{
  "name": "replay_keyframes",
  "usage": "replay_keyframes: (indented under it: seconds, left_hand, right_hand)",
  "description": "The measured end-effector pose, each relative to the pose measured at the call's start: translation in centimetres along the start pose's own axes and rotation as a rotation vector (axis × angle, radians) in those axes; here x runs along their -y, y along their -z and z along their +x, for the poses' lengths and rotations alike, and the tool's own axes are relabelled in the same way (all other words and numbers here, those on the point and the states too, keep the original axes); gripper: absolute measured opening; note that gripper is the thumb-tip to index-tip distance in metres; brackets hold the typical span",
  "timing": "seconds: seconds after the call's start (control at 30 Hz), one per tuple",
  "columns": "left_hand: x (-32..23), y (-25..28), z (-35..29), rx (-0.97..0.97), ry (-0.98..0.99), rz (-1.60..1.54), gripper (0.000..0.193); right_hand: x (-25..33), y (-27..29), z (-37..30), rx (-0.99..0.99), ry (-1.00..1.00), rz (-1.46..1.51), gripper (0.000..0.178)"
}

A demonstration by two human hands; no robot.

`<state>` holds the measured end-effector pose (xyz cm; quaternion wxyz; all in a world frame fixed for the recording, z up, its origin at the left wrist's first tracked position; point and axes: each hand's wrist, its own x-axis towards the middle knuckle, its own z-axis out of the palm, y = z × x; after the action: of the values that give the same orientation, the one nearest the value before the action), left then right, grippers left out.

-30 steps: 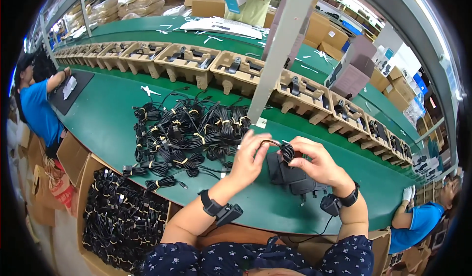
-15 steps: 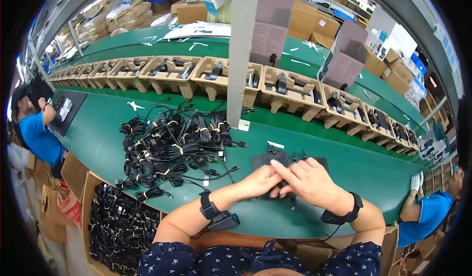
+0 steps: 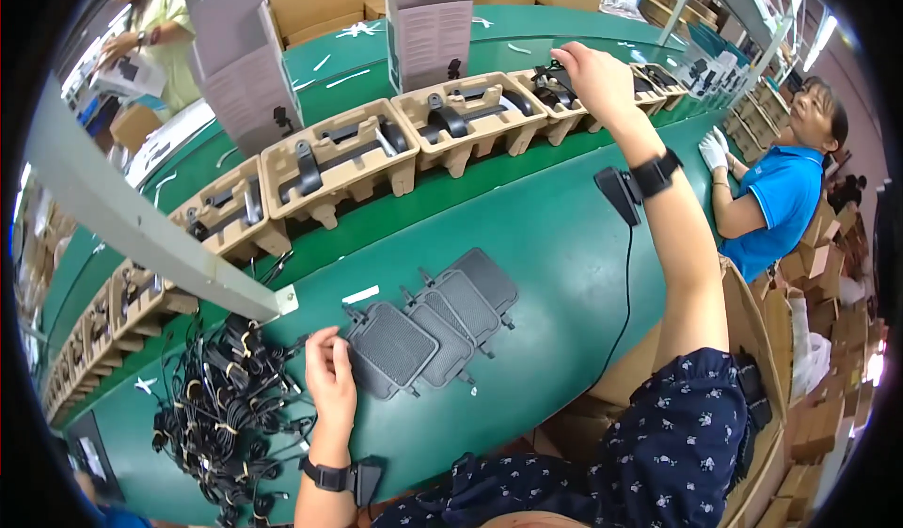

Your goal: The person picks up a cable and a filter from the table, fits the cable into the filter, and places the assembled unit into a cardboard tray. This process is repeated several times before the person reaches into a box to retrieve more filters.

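On the green bench lies an overlapping row of flat dark grey panels [image 3: 390, 347] with mesh faces and small tabs at their edges. My left hand [image 3: 331, 378] is beside the leftmost panel, its fingers loosely curled and apart, with nothing visible in them. Far to the right, my right hand [image 3: 600, 81] reaches over a brown moulded pulp tray [image 3: 562, 112]. Its fingertips are pinched together at a dark thing over the tray, too small to make out. A tangled heap of bundled black cables [image 3: 226, 406] lies left of my left hand.
A line of pulp trays [image 3: 339, 173] holding black parts runs along the bench's far side. A grey metal post [image 3: 160, 218] stands at left. Open printed boxes [image 3: 428, 30] stand behind the trays. A person in blue [image 3: 781, 189] sits at right; another in light green [image 3: 169, 48] is across.
My hands, together over the panels before, are now apart. The right has reached far right over a tray; the left is at the panels' left side. The view has swung to the right.
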<state>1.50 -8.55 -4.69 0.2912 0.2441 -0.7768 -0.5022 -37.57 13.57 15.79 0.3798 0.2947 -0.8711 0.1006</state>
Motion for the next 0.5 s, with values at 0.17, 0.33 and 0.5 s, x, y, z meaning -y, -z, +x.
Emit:
replay_keyframes:
  seconds: [0.17, 0.33, 0.5]
  left_hand:
    - [-0.1, 0.0, -0.3, 0.02, 0.042, -0.028, 0.018]
    - [-0.6, 0.3, -0.1, -0.004, 0.084, -0.027, 0.018]
    - [0.3, 1.3, -0.3, -0.058, 0.07, 0.003, 0.015]
  right_hand:
    - [-4.0, -4.7, 2.4, 0.062, 0.132, -0.299, 0.034]
    - [-4.1, -9.4, 4.6, 0.409, 0.202, -0.457, 0.035]
    - [-3.3, -15.3, 6.5, 0.457, 0.162, -0.362, 0.034]
